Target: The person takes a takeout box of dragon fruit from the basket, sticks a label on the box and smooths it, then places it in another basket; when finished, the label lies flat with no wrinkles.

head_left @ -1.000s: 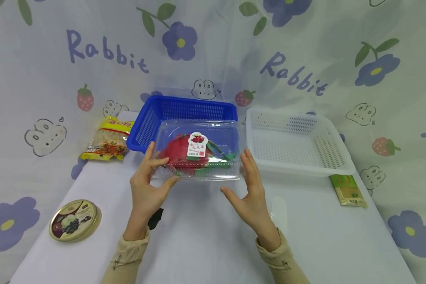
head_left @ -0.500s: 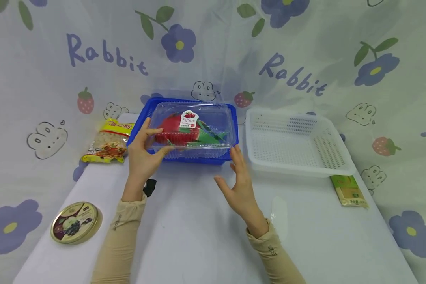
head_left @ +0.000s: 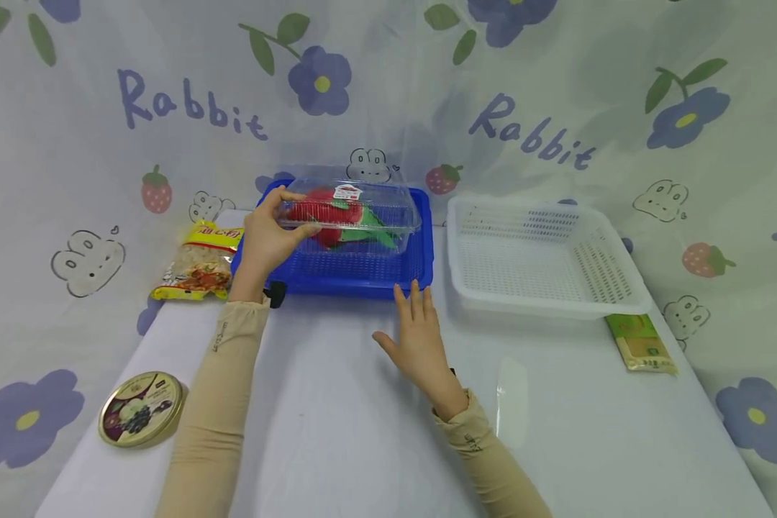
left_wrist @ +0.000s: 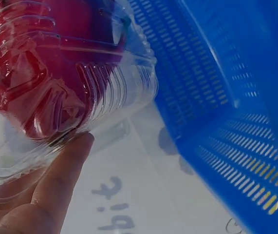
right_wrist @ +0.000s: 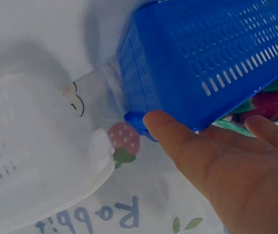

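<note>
gripping the left end of the clear clamshell box (head_left: 352,216), the left hand (head_left: 268,234) has its thumb over the lid and fingers curled under the edge; the box sits low in the blue basket (head_left: 350,244) at the back of the counter (head_left: 362,417), its base hidden by the basket's near wall. inside the box a red fruit with green leaves shows, and the label print is too small to read. the right hand (head_left: 417,338) hovers flat, fingers straight and holding nothing, just in front of the basket's near rim. a white basket (head_left: 544,252) stands to the right, a snack bag (head_left: 197,262) and round tin (head_left: 142,409) to the left, a green packet (head_left: 641,344) at the far right.

from the left wrist, only fingers (left_wrist: 56,185) under the ribbed plastic of the box (left_wrist: 70,78) are seen; the thumb is out of frame, and the blue basket wall (left_wrist: 216,97) fills the right.

from the right wrist, the palm (right_wrist: 231,170) is cut off by the frame, fingertips near the blue basket (right_wrist: 202,63) corner; contact is unclear.
</note>
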